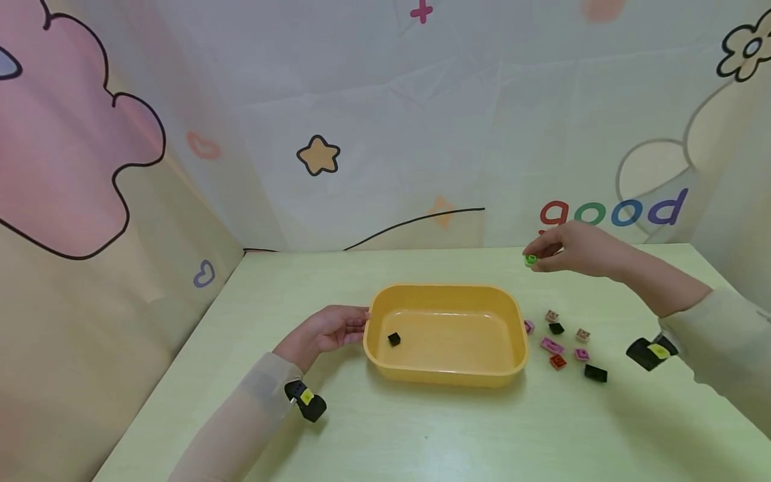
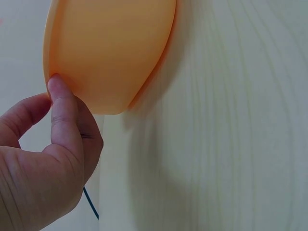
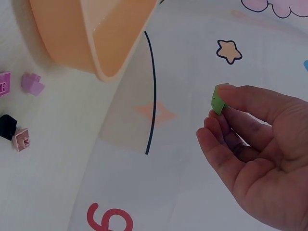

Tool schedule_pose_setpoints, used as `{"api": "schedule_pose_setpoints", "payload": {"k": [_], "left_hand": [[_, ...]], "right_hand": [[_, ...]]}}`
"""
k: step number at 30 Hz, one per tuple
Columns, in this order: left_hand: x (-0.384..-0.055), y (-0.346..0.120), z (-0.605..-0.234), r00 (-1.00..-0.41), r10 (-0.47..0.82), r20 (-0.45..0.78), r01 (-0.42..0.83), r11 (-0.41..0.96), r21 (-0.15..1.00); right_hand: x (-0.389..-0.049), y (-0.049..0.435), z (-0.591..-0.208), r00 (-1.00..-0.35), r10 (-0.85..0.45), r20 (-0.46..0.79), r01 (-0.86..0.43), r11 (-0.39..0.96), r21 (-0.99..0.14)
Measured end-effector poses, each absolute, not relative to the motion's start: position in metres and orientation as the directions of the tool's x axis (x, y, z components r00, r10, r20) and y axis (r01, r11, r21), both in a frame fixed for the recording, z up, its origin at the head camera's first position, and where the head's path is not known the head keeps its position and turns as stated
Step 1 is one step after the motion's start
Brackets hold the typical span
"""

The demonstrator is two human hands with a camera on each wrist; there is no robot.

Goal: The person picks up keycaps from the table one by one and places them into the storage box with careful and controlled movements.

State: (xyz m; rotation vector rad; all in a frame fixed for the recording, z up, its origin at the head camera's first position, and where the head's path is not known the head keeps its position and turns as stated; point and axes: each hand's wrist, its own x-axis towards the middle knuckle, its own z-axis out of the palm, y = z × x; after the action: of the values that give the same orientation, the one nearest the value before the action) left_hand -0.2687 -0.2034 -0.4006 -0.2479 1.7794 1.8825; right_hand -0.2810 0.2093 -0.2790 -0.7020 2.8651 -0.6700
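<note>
A yellow plastic basin [image 1: 446, 375] stands on the table, with one small black brick [image 1: 394, 339] lying inside near its left end. My left hand [image 1: 328, 331] pinches the basin's left rim between thumb and fingers, as the left wrist view also shows. Raised above the table, beyond the basin's far right corner, my right hand [image 1: 575, 249] pinches a small green toy brick [image 3: 218, 99] between thumb and fingertips. Part of the green brick is hidden by the fingers.
Right of the basin lie several loose bricks: a red brick [image 1: 557, 361], a long black brick [image 1: 595, 373], a pink brick [image 1: 551, 346], a beige brick [image 1: 582, 335] and others. A printed cloth backdrop [image 1: 385, 147] hangs behind the table [image 1: 421, 435].
</note>
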Motion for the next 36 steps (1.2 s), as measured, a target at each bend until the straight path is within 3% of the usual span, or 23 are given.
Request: {"api": "schedule_pose_setpoints", "payload": {"k": [36], "left_hand": [[-0.269, -0.205, -0.398, -0.829, 0.209, -0.519, -0.528, 0.015, 0.849]], "right_hand": [[-0.296, 0.121, -0.251, -0.767, -0.641, 0.033, -0.568, 0.654, -0.5]]}}
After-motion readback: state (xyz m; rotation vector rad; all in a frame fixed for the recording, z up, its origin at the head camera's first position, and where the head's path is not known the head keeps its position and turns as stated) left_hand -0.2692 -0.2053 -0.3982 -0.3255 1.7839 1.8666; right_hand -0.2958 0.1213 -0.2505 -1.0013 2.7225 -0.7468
